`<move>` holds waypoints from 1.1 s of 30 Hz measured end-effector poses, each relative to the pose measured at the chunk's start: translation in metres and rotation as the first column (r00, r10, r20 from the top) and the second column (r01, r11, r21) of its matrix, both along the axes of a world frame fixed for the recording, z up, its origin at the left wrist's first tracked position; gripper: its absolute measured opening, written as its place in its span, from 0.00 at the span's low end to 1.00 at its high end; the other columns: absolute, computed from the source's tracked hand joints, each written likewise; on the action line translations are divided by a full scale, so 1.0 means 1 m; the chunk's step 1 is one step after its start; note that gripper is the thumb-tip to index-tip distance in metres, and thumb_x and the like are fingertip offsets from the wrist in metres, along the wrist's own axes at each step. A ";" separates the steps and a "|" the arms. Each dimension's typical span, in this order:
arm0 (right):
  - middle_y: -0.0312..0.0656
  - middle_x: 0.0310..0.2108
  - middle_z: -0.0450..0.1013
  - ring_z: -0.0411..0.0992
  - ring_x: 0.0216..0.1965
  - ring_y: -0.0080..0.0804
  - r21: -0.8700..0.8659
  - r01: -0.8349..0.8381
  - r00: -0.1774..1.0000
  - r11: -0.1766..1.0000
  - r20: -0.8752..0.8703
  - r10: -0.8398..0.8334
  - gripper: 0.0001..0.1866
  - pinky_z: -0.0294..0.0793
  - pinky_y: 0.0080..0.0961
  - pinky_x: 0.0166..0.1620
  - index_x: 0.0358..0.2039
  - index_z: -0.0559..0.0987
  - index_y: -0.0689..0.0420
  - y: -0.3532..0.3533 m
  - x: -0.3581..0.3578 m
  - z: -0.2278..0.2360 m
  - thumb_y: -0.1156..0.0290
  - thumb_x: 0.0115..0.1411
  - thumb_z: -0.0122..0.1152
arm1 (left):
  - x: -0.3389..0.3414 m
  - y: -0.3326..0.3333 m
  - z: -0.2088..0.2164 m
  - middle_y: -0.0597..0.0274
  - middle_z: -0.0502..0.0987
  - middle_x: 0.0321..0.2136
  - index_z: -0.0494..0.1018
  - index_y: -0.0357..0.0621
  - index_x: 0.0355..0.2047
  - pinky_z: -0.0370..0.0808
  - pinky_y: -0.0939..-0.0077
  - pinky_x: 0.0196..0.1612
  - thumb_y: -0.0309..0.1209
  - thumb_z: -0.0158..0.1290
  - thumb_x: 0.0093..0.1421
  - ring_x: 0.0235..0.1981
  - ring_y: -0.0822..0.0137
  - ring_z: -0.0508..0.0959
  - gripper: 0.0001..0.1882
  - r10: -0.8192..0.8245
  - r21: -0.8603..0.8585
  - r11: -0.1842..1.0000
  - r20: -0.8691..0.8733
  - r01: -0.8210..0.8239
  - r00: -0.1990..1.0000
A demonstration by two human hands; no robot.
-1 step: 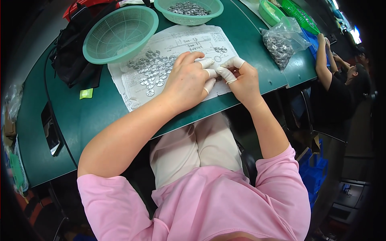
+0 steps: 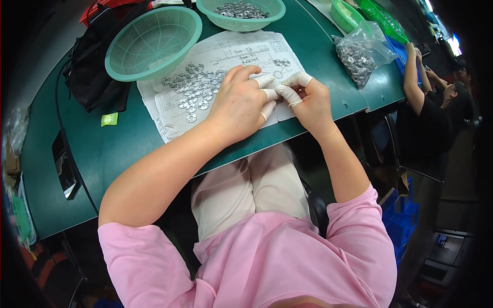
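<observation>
White finger cots cover several fingertips of both my hands, which meet over a printed sheet near the table's front edge. My left hand (image 2: pixel 240 104) is curled, its thumb and fingers closed toward the right hand's tips. My right hand (image 2: pixel 310 104) is closed in a pinch beside it. Whatever sits between the fingertips is hidden, apart from a small dark bit. Left of the hands, several round metal discs with holes (image 2: pixel 193 92) lie spread on the paper sheet (image 2: pixel 159 110). A few more discs (image 2: pixel 281 62) rest beyond my right fingertips.
An aqua mesh basket (image 2: pixel 154 43) stands far left, another basket (image 2: pixel 241 23) with metal discs behind. At right lies a clear bag of metal parts (image 2: pixel 357 59). A black bag (image 2: pixel 97 82), yellow-green packet (image 2: pixel 109 119) and phone (image 2: pixel 64 164) lie left. Another person (image 2: pixel 431 113) works at right.
</observation>
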State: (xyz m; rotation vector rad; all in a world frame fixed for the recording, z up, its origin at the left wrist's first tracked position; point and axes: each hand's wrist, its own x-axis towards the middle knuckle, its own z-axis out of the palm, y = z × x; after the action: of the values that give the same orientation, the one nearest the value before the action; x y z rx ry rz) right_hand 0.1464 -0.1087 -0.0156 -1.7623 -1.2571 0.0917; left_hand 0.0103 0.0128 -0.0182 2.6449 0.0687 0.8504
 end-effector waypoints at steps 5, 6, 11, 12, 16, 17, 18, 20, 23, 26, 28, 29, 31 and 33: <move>0.35 0.22 0.74 0.70 0.23 0.17 -0.033 -0.008 0.993 0.999 0.120 0.012 0.07 0.71 0.16 0.28 0.26 0.76 0.62 0.001 0.003 0.001 0.74 0.53 0.66 | -0.004 -0.006 0.001 0.57 0.77 0.35 0.81 0.48 0.33 0.57 0.53 0.59 0.36 0.53 0.54 0.52 0.52 0.68 0.10 0.032 0.147 0.989 -0.018 -0.029 0.999; 0.35 0.22 0.74 0.70 0.23 0.17 -0.038 -0.006 0.993 0.999 0.116 0.010 0.07 0.71 0.16 0.28 0.26 0.76 0.62 0.002 0.005 0.003 0.74 0.53 0.66 | -0.004 -0.007 0.001 0.56 0.77 0.34 0.81 0.48 0.33 0.57 0.52 0.59 0.36 0.53 0.54 0.53 0.52 0.68 0.11 0.039 0.165 0.986 -0.032 -0.033 0.999; 0.36 0.22 0.74 0.70 0.23 0.18 -0.133 -0.029 0.999 0.991 0.016 0.032 0.07 0.71 0.16 0.28 0.26 0.76 0.63 0.001 0.007 0.006 0.74 0.53 0.66 | -0.005 -0.009 0.004 0.54 0.78 0.30 0.81 0.48 0.32 0.58 0.52 0.59 0.36 0.54 0.54 0.53 0.52 0.69 0.10 0.061 0.207 0.977 -0.054 -0.049 0.997; 0.36 0.22 0.74 0.70 0.23 0.18 -0.088 -0.042 0.997 0.995 0.066 0.048 0.07 0.71 0.16 0.28 0.26 0.76 0.63 -0.002 0.007 0.002 0.74 0.53 0.66 | -0.004 -0.010 0.003 0.54 0.78 0.30 0.81 0.48 0.32 0.58 0.52 0.59 0.36 0.54 0.54 0.53 0.52 0.69 0.10 0.059 0.203 0.978 -0.058 -0.046 0.997; 0.36 0.22 0.74 0.70 0.23 0.18 -0.054 -0.041 0.994 0.998 0.096 0.046 0.07 0.71 0.16 0.27 0.26 0.76 0.63 0.002 0.005 0.004 0.74 0.53 0.66 | -0.004 -0.012 0.002 0.53 0.78 0.29 0.81 0.47 0.30 0.58 0.52 0.59 0.35 0.54 0.54 0.53 0.52 0.69 0.10 0.051 0.202 0.978 -0.036 -0.043 0.998; 0.36 0.21 0.74 0.70 0.23 0.18 -0.058 -0.031 0.996 0.998 0.086 0.036 0.07 0.71 0.16 0.27 0.26 0.76 0.63 0.003 0.005 0.005 0.74 0.53 0.66 | -0.004 -0.011 0.003 0.53 0.78 0.29 0.81 0.46 0.30 0.58 0.52 0.59 0.35 0.54 0.53 0.53 0.52 0.69 0.10 0.055 0.199 0.979 -0.040 -0.046 0.998; 0.36 0.21 0.74 0.70 0.23 0.18 -0.059 -0.029 0.996 0.998 0.086 0.034 0.07 0.71 0.16 0.27 0.26 0.76 0.63 0.002 0.005 0.004 0.74 0.53 0.66 | -0.004 -0.010 0.003 0.53 0.78 0.29 0.81 0.46 0.30 0.58 0.53 0.59 0.35 0.54 0.53 0.53 0.52 0.69 0.10 0.059 0.197 0.979 -0.042 -0.049 0.997; 0.35 0.21 0.74 0.70 0.23 0.17 -0.046 -0.040 0.994 0.998 0.095 0.044 0.07 0.71 0.16 0.27 0.26 0.76 0.63 0.000 0.006 0.002 0.74 0.53 0.66 | -0.003 -0.009 0.003 0.53 0.78 0.29 0.81 0.46 0.30 0.59 0.53 0.58 0.35 0.54 0.53 0.53 0.52 0.69 0.10 0.060 0.196 0.979 -0.043 -0.051 0.997; 0.35 0.21 0.73 0.70 0.23 0.17 -0.036 -0.039 0.993 0.999 0.112 0.042 0.07 0.70 0.16 0.27 0.26 0.76 0.63 0.002 0.004 0.001 0.74 0.53 0.66 | -0.002 -0.008 0.005 0.53 0.78 0.32 0.81 0.46 0.31 0.59 0.53 0.58 0.35 0.54 0.53 0.53 0.51 0.68 0.10 0.056 0.209 0.977 -0.069 -0.040 0.996; 0.34 0.22 0.73 0.70 0.23 0.18 -0.026 -0.024 0.990 0.999 0.137 0.028 0.07 0.70 0.16 0.27 0.26 0.76 0.63 0.003 0.003 -0.001 0.74 0.54 0.65 | -0.002 -0.007 0.000 0.54 0.77 0.34 0.81 0.46 0.32 0.59 0.53 0.58 0.35 0.54 0.53 0.53 0.51 0.68 0.10 0.041 0.162 0.986 -0.038 -0.034 0.998; 0.34 0.22 0.73 0.70 0.23 0.17 0.000 -0.021 1.000 1.000 -0.003 0.021 0.07 0.69 0.14 0.26 0.27 0.75 0.61 -0.001 0.004 -0.003 0.73 0.55 0.65 | -0.003 -0.006 0.000 0.54 0.77 0.35 0.81 0.46 0.33 0.59 0.53 0.58 0.35 0.54 0.53 0.53 0.51 0.68 0.10 0.037 0.142 0.989 -0.022 -0.033 0.999; 0.33 0.23 0.73 0.70 0.23 0.17 0.012 -0.020 0.997 1.000 -0.075 0.021 0.07 0.69 0.14 0.26 0.27 0.75 0.61 -0.002 0.004 -0.002 0.73 0.55 0.64 | -0.003 -0.005 0.001 0.54 0.77 0.36 0.81 0.47 0.33 0.59 0.53 0.58 0.34 0.54 0.53 0.53 0.51 0.68 0.10 0.022 0.110 0.994 -0.030 -0.019 0.999; 0.33 0.23 0.73 0.69 0.23 0.17 0.026 0.000 0.981 1.000 -0.194 0.005 0.07 0.68 0.13 0.26 0.28 0.75 0.60 -0.005 0.006 0.001 0.73 0.56 0.64 | -0.003 -0.005 0.002 0.55 0.76 0.38 0.81 0.47 0.34 0.59 0.54 0.58 0.33 0.54 0.52 0.53 0.50 0.67 0.10 -0.009 0.045 0.999 -0.046 0.011 0.999; 0.33 0.24 0.73 0.69 0.23 0.16 0.039 0.046 0.905 0.998 -0.425 -0.025 0.06 0.67 0.12 0.25 0.28 0.74 0.59 -0.007 0.005 0.007 0.73 0.56 0.64 | -0.002 -0.005 0.002 0.54 0.77 0.37 0.80 0.48 0.35 0.59 0.54 0.58 0.32 0.55 0.52 0.53 0.50 0.68 0.10 -0.018 -0.015 1.000 -0.031 0.018 0.999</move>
State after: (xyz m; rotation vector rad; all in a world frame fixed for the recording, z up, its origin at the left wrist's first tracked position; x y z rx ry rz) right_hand 0.1518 -0.1158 -0.0084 -1.6109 -0.8999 0.4001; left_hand 0.0083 0.0081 -0.0160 2.6416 0.0584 0.8003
